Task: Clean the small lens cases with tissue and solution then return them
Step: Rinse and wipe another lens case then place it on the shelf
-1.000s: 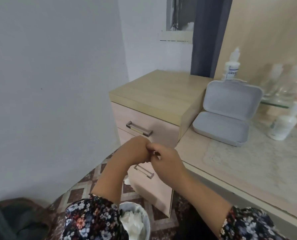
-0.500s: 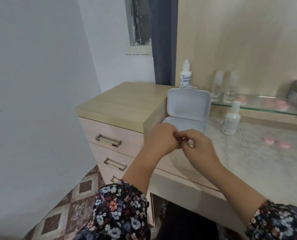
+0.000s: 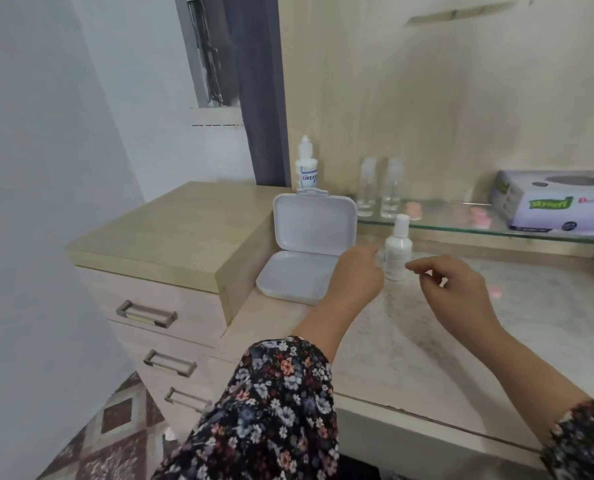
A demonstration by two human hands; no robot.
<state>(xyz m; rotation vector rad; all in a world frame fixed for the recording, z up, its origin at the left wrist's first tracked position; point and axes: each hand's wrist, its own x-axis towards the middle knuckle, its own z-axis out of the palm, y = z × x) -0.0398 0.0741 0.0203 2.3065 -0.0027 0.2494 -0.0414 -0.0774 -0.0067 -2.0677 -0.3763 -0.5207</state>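
Note:
A small white solution bottle (image 3: 397, 252) stands on the marble-patterned counter (image 3: 427, 341). My left hand (image 3: 356, 275) hovers just left of it with loosely curled fingertips close to the bottle, and nothing shows in the hand. To the bottle's right, my right hand (image 3: 451, 284) is held above the counter with thumb and fingers slightly apart, holding nothing. One small pink lens case (image 3: 495, 291) lies on the counter beyond my right hand. Two more pink lens cases (image 3: 414, 210) (image 3: 479, 216) sit on the glass shelf (image 3: 462, 228). A tissue box (image 3: 558, 202) rests at the shelf's right end.
An open white plastic box (image 3: 294, 282) with its lid upright sits at the counter's left end against a raised wooden drawer unit (image 3: 171, 233). A taller solution bottle (image 3: 307, 168) stands behind the box. Two clear bottles (image 3: 378, 190) stand on the shelf. A white wall lies to the left.
The view has swung right and up from the floor bin and drawers to the counter. My hands, pressed together earlier, have separated and moved forward beside the small bottle.

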